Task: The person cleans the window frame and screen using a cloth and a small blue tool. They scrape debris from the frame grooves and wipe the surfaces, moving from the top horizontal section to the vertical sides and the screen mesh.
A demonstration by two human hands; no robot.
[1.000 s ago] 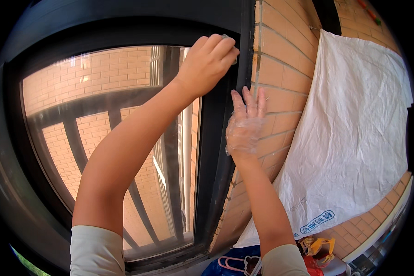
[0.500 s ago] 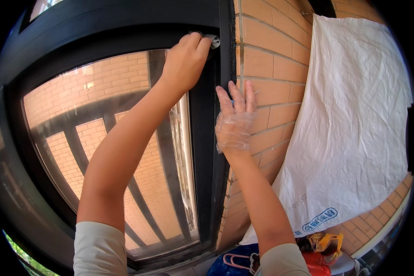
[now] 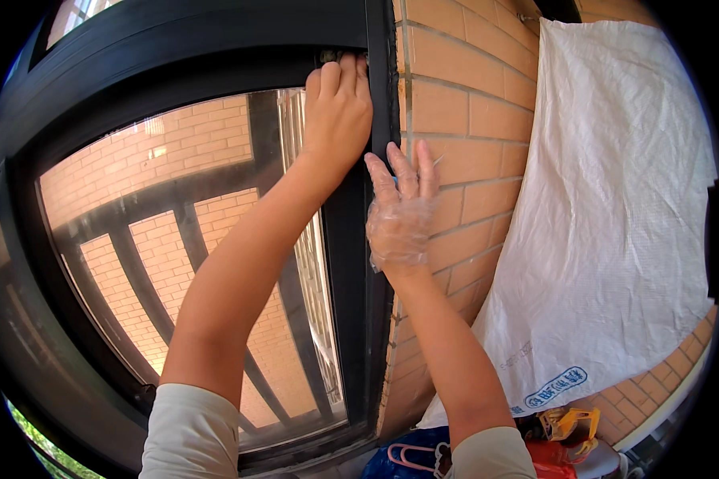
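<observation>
My left hand [image 3: 339, 112] is bare and reaches up to the top right corner of a black window frame [image 3: 351, 239]. Its fingertips press into the recess under the top rail, bent over a light cloth now hidden behind them. A small greenish-grey bit [image 3: 328, 57] shows beside the fingers. Lower down, my right hand [image 3: 401, 215] wears a clear plastic glove. Its fingers stretch upward, spread apart, against the edge where the frame meets the brick wall. A speck of blue shows between these fingers; what it belongs to is hidden.
The window pane [image 3: 216, 239] shows brickwork and dark bars. Right of the frame runs an orange brick wall [image 3: 487, 104], partly covered by a hanging white woven sheet [image 3: 607, 199]. Below lie a blue bag [image 3: 387, 461], a pink looped thing [image 3: 407, 455], a yellow toy-like object [image 3: 571, 423] and something red [image 3: 553, 459].
My left hand has turned from a fist to fingers reaching up into the corner, and the light cloth has gone out of sight. My right hand keeps its place on the edge.
</observation>
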